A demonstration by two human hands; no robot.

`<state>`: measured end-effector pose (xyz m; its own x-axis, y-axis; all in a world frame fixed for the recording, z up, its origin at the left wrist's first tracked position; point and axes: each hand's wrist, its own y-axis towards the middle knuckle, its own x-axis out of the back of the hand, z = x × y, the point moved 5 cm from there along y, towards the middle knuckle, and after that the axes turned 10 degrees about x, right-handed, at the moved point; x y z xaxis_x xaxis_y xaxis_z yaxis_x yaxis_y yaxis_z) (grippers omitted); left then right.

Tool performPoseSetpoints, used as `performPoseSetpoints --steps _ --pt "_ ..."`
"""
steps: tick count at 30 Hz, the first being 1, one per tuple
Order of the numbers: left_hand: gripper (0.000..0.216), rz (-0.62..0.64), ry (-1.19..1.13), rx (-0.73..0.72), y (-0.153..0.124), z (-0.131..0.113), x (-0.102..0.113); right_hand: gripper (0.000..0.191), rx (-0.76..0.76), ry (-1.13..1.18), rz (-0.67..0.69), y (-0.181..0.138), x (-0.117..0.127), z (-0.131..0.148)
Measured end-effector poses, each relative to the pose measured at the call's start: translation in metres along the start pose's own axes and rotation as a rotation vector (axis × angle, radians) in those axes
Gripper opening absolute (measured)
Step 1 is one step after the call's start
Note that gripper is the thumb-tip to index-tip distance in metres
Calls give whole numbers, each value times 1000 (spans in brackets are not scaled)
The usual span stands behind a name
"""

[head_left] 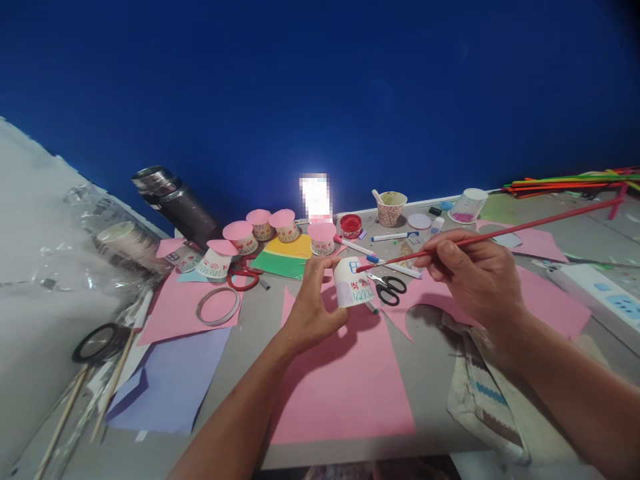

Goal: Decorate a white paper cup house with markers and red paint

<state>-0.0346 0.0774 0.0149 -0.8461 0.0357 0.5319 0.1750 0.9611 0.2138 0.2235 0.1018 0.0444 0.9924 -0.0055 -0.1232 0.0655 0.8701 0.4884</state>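
Note:
My left hand (315, 303) grips an upside-down paper cup (345, 290) above a pink paper sheet (345, 393). The cup bears a blue window, red marks and green strokes along its rim. In my right hand (467, 273) is a long red paintbrush (520, 230), its tip at the cup's side by the window. Whether the tip touches the cup I cannot tell. Just beyond the cup lie black-handled scissors (391, 291) and several markers (395, 237). An open jar of red paint (351, 227) stands farther back.
Several decorated cups with pink paper tops (240, 235) stand at the back left, near a dark thermos (183, 207). A tape roll (218, 307) lies on pink paper. A patterned cup (391, 210) stands at the back. At right are a power strip (600, 300) and a cloth (480, 393).

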Motion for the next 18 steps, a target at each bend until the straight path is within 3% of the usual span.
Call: performPoseSetpoints --steps 18 --pt "70 21 -105 16 4 10 -3 32 18 -50 61 -3 -1 -5"
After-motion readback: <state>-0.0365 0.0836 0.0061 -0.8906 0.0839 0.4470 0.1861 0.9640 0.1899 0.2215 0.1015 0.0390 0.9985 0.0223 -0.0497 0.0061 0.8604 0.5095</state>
